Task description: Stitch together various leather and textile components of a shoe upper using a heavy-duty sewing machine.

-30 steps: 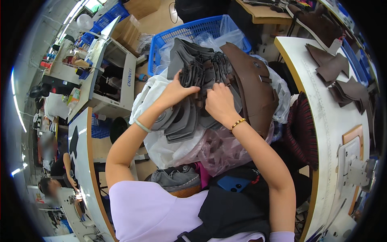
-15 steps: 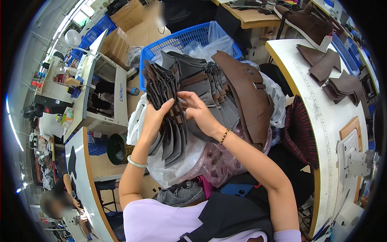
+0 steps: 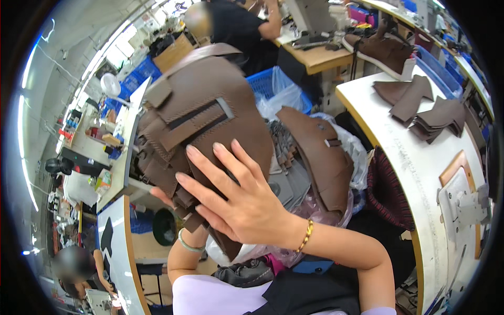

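A thick stack of brown leather pieces is raised in front of me, its brown side facing me. The top piece has stitching and a slotted strap with a grey edge. My left hand supports the stack from below and behind; only a little of it shows, the rest hidden by the leather. My right hand lies over the lower part of the top piece, fingers stretched out and spread. Beyond it, more grey-backed pieces lie in a pile, beside a large curved brown piece.
A blue plastic basket with clear plastic bags stands behind the stack. On the white table at right lie brown leather cutouts and a brown shoe. A person in black is at the far side; another works at lower left.
The stack has been lifted toward me and turned, from dark edges showing to its brown face. My right hand has moved from its edge onto that face. A person has come into view behind.
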Available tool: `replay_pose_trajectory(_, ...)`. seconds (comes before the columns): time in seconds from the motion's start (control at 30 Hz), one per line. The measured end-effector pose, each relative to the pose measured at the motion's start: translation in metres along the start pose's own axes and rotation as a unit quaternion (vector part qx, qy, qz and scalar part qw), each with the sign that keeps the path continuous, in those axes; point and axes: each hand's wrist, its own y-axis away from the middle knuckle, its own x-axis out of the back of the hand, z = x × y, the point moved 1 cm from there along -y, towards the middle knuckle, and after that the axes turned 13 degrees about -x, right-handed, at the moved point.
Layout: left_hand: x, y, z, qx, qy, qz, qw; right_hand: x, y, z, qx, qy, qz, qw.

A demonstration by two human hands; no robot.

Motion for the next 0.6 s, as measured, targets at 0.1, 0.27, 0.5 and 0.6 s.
replay_pose_trajectory(0.1, -0.015, -0.027, -0.034, 0.075, 0.166, -0.018, 0.983, 0.03, 0.001, -0.004, 0.001, 0.122, 0.043, 0.992)
replay_pose_trajectory(0.27, -0.069, -0.048, -0.113, 0.27, 0.393, -0.02, 0.879, 0.1, 0.023, 0.018, -0.04, 0.286, 0.051, 0.956)
replay_pose_trajectory(0.5, -0.145, 0.0, -0.228, 0.487, 0.486, 0.021, 0.725, 0.204, 0.108, 0.03, -0.131, 0.481, 0.039, 0.866)
replay_pose_trajectory(0.6, -0.171, 0.037, -0.267, 0.544, 0.547, 0.019, 0.636, 0.229, 0.15, 0.03, -0.19, 0.529, 0.045, 0.826)
